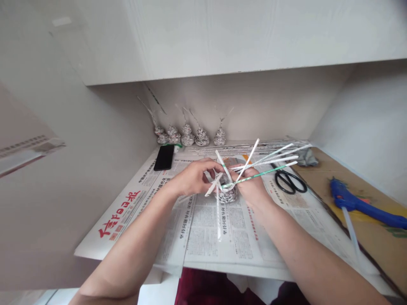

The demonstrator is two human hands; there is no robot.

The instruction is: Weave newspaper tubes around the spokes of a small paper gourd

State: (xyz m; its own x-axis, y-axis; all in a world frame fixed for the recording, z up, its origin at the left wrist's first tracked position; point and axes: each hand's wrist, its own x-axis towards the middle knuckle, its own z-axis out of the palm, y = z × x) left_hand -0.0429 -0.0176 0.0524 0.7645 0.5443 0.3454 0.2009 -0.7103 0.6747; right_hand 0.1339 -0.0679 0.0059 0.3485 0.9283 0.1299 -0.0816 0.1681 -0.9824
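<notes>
The small woven paper piece (228,196) sits between the two hands above the newspaper (206,248), its loose paper strips (247,159) spreading upward and outward. The left hand (201,177) curls at the strips, thumb and fingers bent; whether it pinches one firmly, I cannot tell. The right hand (251,180) rests against the opposite side, its fingertips mostly hidden, so its grip cannot be told either. Working the strips well seems to call for steadying the woven body without crushing it, folding each strip snugly at its base, and keeping the long ends untangled.
</notes>
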